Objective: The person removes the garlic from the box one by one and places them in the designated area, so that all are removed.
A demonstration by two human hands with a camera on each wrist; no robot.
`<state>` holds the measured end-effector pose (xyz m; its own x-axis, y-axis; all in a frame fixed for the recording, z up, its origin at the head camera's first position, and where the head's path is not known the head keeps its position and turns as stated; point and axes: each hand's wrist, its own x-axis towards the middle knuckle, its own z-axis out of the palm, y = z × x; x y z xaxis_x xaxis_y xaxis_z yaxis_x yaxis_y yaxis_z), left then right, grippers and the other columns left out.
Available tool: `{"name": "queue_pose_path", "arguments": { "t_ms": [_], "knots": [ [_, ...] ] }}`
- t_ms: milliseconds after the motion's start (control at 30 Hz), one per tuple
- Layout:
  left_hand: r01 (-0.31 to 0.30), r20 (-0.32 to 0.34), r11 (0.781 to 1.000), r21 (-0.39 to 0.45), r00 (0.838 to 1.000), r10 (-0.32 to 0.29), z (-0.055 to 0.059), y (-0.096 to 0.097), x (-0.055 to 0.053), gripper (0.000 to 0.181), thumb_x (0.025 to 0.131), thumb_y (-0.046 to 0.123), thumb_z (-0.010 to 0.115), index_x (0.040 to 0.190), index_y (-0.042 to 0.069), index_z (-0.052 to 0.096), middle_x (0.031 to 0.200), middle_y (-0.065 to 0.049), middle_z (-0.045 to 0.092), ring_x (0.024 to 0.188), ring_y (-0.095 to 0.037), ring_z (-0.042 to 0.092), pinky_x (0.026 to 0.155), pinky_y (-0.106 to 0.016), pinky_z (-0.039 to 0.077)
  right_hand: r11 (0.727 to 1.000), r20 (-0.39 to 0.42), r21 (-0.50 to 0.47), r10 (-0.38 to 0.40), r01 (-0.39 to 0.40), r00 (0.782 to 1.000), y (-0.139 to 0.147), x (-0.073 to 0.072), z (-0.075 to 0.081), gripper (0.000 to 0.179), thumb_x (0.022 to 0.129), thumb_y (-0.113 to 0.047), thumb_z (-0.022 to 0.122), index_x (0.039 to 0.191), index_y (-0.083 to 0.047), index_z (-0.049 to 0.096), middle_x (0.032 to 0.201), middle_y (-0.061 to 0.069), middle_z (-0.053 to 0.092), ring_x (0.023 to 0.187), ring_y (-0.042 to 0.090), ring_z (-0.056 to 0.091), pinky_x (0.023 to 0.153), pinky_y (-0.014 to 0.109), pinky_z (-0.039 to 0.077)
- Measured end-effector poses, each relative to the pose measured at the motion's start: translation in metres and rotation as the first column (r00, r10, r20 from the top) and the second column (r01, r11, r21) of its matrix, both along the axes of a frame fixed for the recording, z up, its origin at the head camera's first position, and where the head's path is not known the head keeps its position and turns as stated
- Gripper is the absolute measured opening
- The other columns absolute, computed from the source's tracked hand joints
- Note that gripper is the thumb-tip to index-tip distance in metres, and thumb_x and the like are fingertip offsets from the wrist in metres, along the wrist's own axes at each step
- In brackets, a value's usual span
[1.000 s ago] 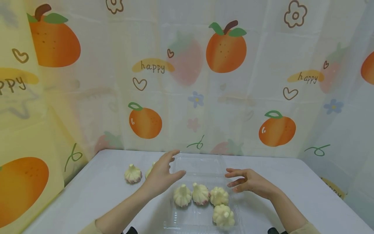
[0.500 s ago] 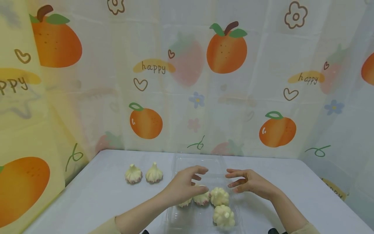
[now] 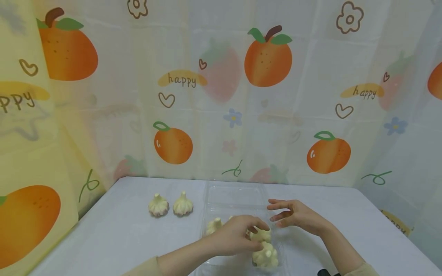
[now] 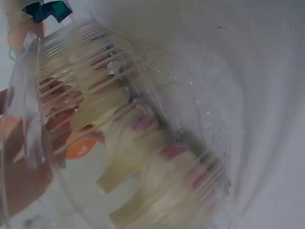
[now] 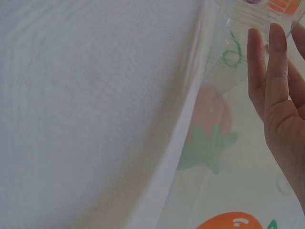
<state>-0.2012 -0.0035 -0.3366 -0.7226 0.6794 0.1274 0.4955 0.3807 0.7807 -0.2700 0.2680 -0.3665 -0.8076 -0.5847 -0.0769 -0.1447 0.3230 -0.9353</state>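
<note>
A clear plastic box [image 3: 241,264] with its lid [image 3: 236,193] folded back holds several garlic bulbs [image 3: 266,256], pale with some purple. My left hand [image 3: 238,235] is over the box, thumb and fingers apart at the two right-hand bulbs; it partly hides the left ones. The left wrist view looks through the box's ribbed wall at bulbs [image 4: 157,167], with the hand [image 4: 28,162] behind. To the right of the box, my right hand [image 3: 298,218] hovers with fingers loosely extended and nothing in them, as the right wrist view also shows its fingers [image 5: 277,67].
Two more garlic bulbs, one at the left [image 3: 158,206] and one beside it [image 3: 183,204], stand on the white table [image 3: 138,245] left of the box. A fruit-print curtain [image 3: 221,96] hangs behind the table's far edge.
My left hand has moved right and toward me, from beside the loose bulbs to over the box's right-hand bulbs. Both loose bulbs now show fully. The right hand has hardly moved.
</note>
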Motion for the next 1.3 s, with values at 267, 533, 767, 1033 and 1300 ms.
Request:
{"name": "queue_pose_path", "arguments": {
  "t_ms": [267, 533, 767, 1033, 1300],
  "knots": [
    [0.042, -0.019, 0.999, -0.031, 0.999, -0.043, -0.008, 0.005, -0.004, 0.034, 0.082, 0.007, 0.073, 0.115, 0.013, 0.072, 0.118, 0.004, 0.072, 0.1, -0.003, 0.064, 0.074, -0.012, 0.051, 1.0, -0.008, 0.01, -0.006, 0.006, 1.0, 0.0, 0.001, 0.001, 0.059, 0.089, -0.01, 0.068, 0.141, 0.009, 0.046, 0.163, 0.025, 0.017, 0.121, 0.026, 0.064, 0.094, 0.03, 0.054],
    [0.079, -0.109, 0.995, -0.069, 0.99, -0.086, -0.013, 0.008, -0.003, 0.032, 0.082, 0.006, 0.071, 0.113, 0.016, 0.074, 0.114, 0.003, 0.074, 0.097, 0.002, 0.063, 0.074, -0.01, 0.051, 1.0, -0.017, 0.008, -0.002, 0.002, 1.0, 0.0, 0.001, 0.001, 0.061, 0.088, -0.009, 0.068, 0.141, 0.01, 0.046, 0.163, 0.026, 0.016, 0.122, 0.028, 0.063, 0.093, 0.026, 0.053],
    [0.108, -0.181, 0.986, -0.124, 0.975, -0.129, -0.019, 0.012, -0.002, 0.036, 0.08, 0.003, 0.071, 0.113, 0.019, 0.075, 0.114, 0.006, 0.074, 0.096, 0.008, 0.057, 0.081, -0.011, 0.049, 1.0, -0.013, -0.001, 0.003, -0.003, 1.0, 0.0, 0.001, 0.001, 0.061, 0.088, -0.009, 0.067, 0.142, 0.01, 0.044, 0.163, 0.026, 0.015, 0.121, 0.025, 0.063, 0.093, 0.029, 0.054],
    [0.101, -0.218, 0.979, -0.179, 0.966, -0.14, -0.022, 0.013, -0.003, 0.036, 0.077, 0.004, 0.074, 0.109, 0.021, 0.076, 0.114, 0.01, 0.073, 0.1, 0.011, 0.055, 0.086, -0.012, 0.048, 1.0, -0.014, -0.001, 0.001, -0.001, 1.0, 0.0, 0.001, 0.0, 0.061, 0.088, -0.009, 0.068, 0.142, 0.01, 0.045, 0.164, 0.026, 0.015, 0.121, 0.025, 0.063, 0.094, 0.03, 0.054],
    [0.114, -0.226, 0.976, -0.187, 0.962, -0.155, -0.028, 0.013, -0.004, 0.036, 0.076, 0.005, 0.076, 0.109, 0.021, 0.076, 0.114, 0.011, 0.074, 0.084, 0.01, 0.048, 0.076, -0.009, 0.047, 1.0, -0.014, 0.004, 0.007, -0.007, 1.0, 0.0, 0.001, 0.0, 0.061, 0.088, -0.01, 0.067, 0.142, 0.009, 0.045, 0.164, 0.026, 0.015, 0.121, 0.025, 0.063, 0.094, 0.031, 0.054]
  ]
}}
